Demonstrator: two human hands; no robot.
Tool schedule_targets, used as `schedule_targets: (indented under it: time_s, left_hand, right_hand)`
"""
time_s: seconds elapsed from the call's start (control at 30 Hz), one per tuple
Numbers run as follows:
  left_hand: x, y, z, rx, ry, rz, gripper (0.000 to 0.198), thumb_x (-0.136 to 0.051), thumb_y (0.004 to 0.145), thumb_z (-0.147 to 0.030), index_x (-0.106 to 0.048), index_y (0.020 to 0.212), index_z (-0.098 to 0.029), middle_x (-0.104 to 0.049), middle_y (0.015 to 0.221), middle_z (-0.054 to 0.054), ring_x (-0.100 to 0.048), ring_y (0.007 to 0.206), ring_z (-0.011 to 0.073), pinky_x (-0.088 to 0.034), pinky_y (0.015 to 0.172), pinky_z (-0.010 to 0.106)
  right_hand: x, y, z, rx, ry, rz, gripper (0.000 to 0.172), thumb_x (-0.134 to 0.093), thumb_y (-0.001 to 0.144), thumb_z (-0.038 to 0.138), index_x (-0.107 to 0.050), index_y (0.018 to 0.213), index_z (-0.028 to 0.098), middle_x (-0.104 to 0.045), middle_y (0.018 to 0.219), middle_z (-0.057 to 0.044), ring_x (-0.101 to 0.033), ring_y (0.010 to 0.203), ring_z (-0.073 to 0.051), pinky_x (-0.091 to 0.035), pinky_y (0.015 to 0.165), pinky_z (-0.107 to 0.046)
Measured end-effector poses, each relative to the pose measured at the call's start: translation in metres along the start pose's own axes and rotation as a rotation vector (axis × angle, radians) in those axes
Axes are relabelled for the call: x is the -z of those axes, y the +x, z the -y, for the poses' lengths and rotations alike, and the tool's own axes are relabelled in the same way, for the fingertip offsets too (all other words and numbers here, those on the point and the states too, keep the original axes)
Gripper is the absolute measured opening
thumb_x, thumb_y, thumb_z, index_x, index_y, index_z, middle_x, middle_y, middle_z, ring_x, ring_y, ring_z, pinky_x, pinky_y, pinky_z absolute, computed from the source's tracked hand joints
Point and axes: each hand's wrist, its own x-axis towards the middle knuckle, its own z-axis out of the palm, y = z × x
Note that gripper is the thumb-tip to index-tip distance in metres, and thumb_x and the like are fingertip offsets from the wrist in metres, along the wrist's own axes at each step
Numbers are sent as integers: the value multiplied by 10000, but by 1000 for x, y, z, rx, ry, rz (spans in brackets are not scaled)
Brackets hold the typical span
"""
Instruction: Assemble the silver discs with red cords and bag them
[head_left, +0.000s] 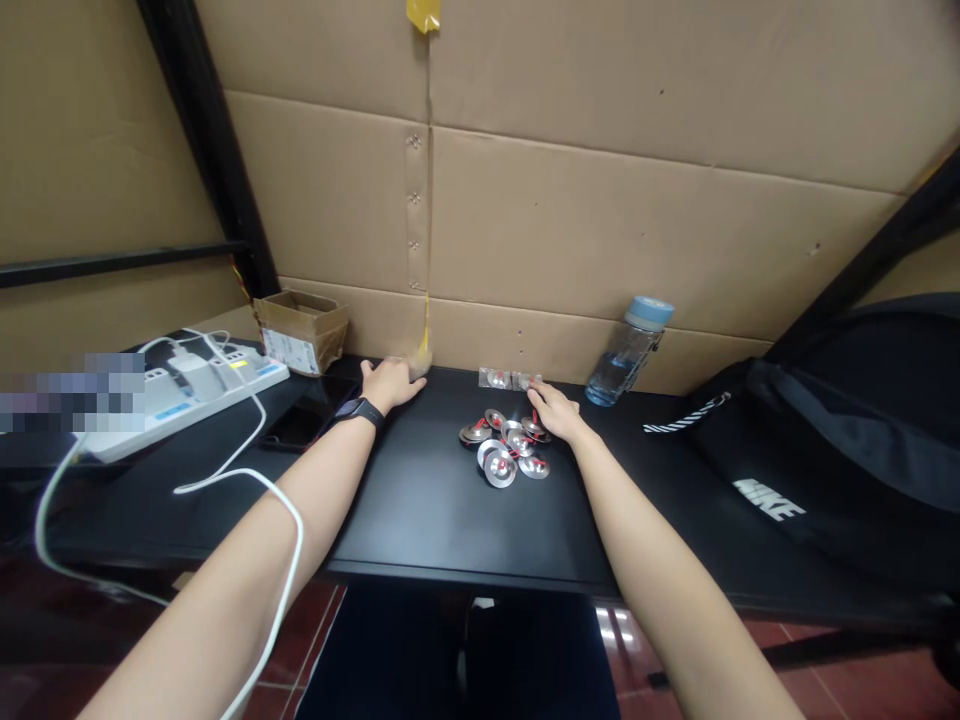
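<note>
Because the right hand [556, 408] lies right beside the loose metal discs [500, 466], a careless sweep of its palm could scatter them or snag their red cords; a swing farther right might knock the water bottle [628, 350]. Of 2 clear packets [496, 379] left of the bottle, the right fingers overlap the nearer to it; I cannot tell whether that grip pinches it. Well left of the bottle, the left hand [390, 382] has its grip spread, with nothing visibly held. The discs lie on the black desk [450, 520], left of the bottle and closer to the person: round, silvery, shiny, raised at the centre, overlapping in a small heap, with red cord showing among them.
</note>
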Motion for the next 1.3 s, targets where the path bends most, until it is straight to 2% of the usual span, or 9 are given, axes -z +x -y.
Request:
schedule_targets:
  time_s: [0.23,0.53,0.67,0.8,0.93,1.03,1.1,1.2,1.3]
  left_hand:
    - [0,-2,-2,69,29,-17,335,-487,868,-294,-664,1118,-157,-712,1162,201,-618,1125,366,-249,1038,637]
    - [6,-2,15,163,-12,-61,348,-561,832,-349,-661,1108,-162,-671,1215,209,-576,1174,405,-241,1043,674]
    - [5,-3,19,201,-31,-122,563,-655,751,-489,-605,1213,-170,-587,1345,230,-474,1284,439,-246,1056,691]
    - [11,-5,19,242,-131,-177,917,-728,648,-597,-439,1406,-171,-455,1482,248,-361,1379,463,-241,1071,709]
    - [30,-10,10,116,-279,-380,1012,-740,653,-576,-294,1495,-234,-308,1584,209,-285,1445,429,-295,1091,638]
    - [48,-17,-5,15,-387,-603,823,-684,752,-453,-325,1462,-240,-331,1560,178,-346,1421,376,-340,1088,557]
    - [55,-23,-20,-55,-432,-692,684,-657,784,-360,-396,1402,-224,-391,1508,165,-390,1388,352,-353,1084,517]
    - [57,-35,-45,-214,-461,-697,509,-645,794,-269,-503,1280,-216,-493,1407,138,-449,1327,329,-365,1076,485]
    - [49,-46,-71,-397,-474,-575,292,-604,821,-203,-593,1112,-215,-604,1247,101,-542,1210,288,-410,1033,445]
  right_hand:
    - [3,-5,10,-77,-152,100,536,-327,1016,560,-516,1446,302,-514,1524,-65,-448,1408,-314,-281,1131,-551]
    - [17,-7,13,-92,-274,141,518,-296,1011,594,-666,1260,332,-660,1356,-78,-557,1284,-350,-334,1040,-586]
    - [25,-8,11,-139,-329,105,469,-356,997,567,-660,1238,303,-710,1253,-101,-600,1219,-354,-318,1025,-596]
    - [33,-9,2,-173,-382,-29,335,-466,960,383,-671,1185,245,-750,1114,-123,-641,1136,-339,-331,1021,-572]
    - [32,-9,-11,-50,-312,-131,434,-546,872,255,-621,1297,210,-667,1306,-134,-596,1219,-290,-402,1030,-439]
    - [24,-8,-18,27,-235,-43,595,-609,803,207,-559,1394,254,-527,1498,-103,-505,1343,-298,-415,1046,-445]
    - [20,-7,-20,0,-193,-15,545,-599,826,213,-583,1366,281,-586,1442,-95,-547,1299,-318,-424,1026,-499]
    - [19,-6,-19,-20,-153,-52,406,-606,852,228,-658,1253,266,-715,1237,-102,-633,1173,-328,-443,992,-511]
    - [22,-4,-18,-15,-83,-127,282,-556,902,237,-717,1133,225,-753,1140,-121,-675,1117,-298,-471,982,-436]
